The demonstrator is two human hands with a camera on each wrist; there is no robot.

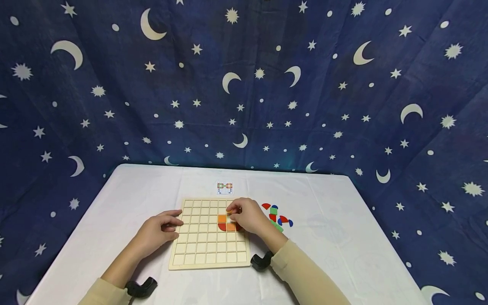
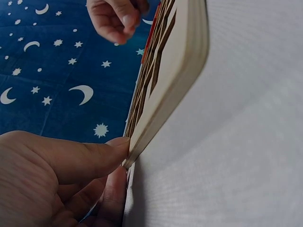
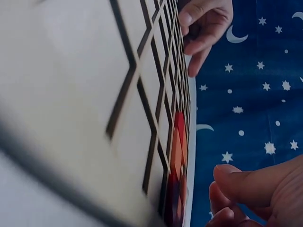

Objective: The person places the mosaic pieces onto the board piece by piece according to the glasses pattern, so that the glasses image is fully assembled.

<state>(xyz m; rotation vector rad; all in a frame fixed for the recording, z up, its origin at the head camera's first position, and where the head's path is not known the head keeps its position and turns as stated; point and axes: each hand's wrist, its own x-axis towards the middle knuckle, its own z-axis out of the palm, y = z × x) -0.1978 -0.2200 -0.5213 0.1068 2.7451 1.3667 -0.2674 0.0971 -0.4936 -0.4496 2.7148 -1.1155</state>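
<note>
A square wooden grid board (image 1: 198,245) lies on the table. My left hand (image 1: 158,231) rests along its left side, thumb (image 2: 94,158) and fingers against the edge. Over the upper right cells hovers my right hand (image 1: 248,215), its fingers bent. Right at its fingertips an orange piece (image 1: 229,212) shows, partly covered. In the right wrist view no piece appears between thumb (image 3: 232,177) and fingers. Nearby cells hold an orange square (image 1: 222,218), a red quarter-round piece (image 1: 222,227) and a second orange square (image 1: 231,227); another red piece (image 1: 239,228) is half hidden by the hand.
Loose pieces lie right of the board, among them a red quarter-round (image 1: 266,206), a green one (image 1: 273,210) and a blue one (image 1: 291,223). Behind the board sits a small pattern card (image 1: 225,188). A starry blue cloth (image 1: 213,140) hangs behind the white table (image 1: 331,237).
</note>
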